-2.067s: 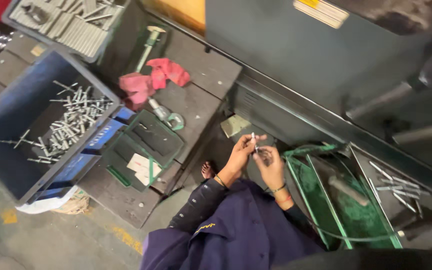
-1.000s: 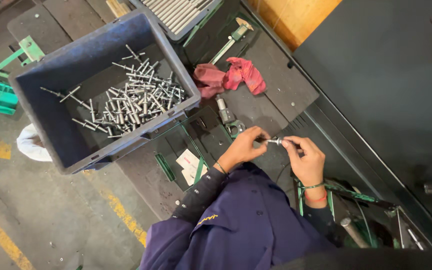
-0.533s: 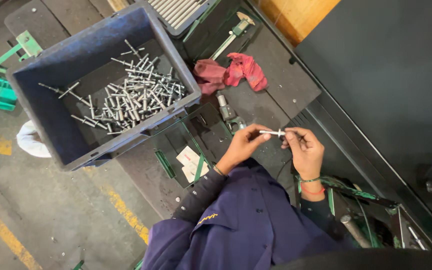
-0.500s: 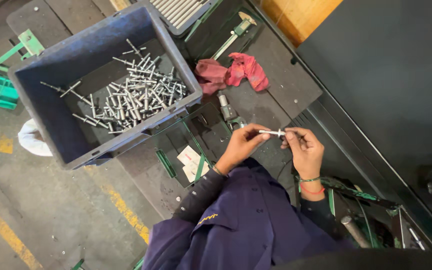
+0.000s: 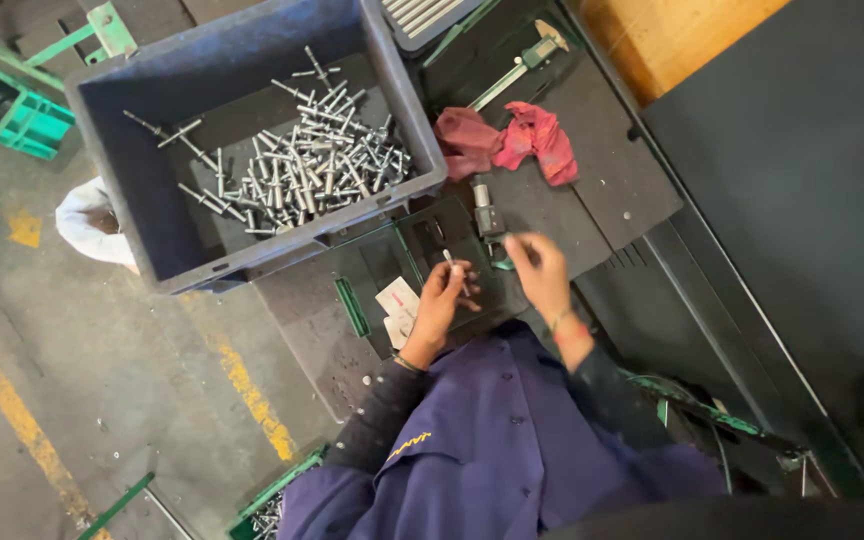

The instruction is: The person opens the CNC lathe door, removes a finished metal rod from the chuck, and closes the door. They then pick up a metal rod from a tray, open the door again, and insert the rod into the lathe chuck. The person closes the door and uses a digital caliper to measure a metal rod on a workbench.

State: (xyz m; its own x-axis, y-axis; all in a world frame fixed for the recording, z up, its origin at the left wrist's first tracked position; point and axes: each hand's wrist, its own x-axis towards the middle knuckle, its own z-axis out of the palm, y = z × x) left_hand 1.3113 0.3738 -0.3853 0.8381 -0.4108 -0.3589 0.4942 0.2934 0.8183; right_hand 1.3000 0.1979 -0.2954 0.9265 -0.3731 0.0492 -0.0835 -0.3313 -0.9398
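**Steel pin pinched in my left hand**

Steel pin [image 5: 449,262] sits gripped by my left hand [image 5: 439,305], long axis slanting up-left toward the grey bin [image 5: 117,170]. My right hand [image 5: 540,275] hovers just beside, fingers loosely open, holding nothing, near the caliper [image 5: 487,215].

Left hand [image 5: 442,300] pinching a small metal pin [image 5: 449,260], right hand [image 5: 540,272] beside, below a blue bin [image 5: 252,250] of pins.
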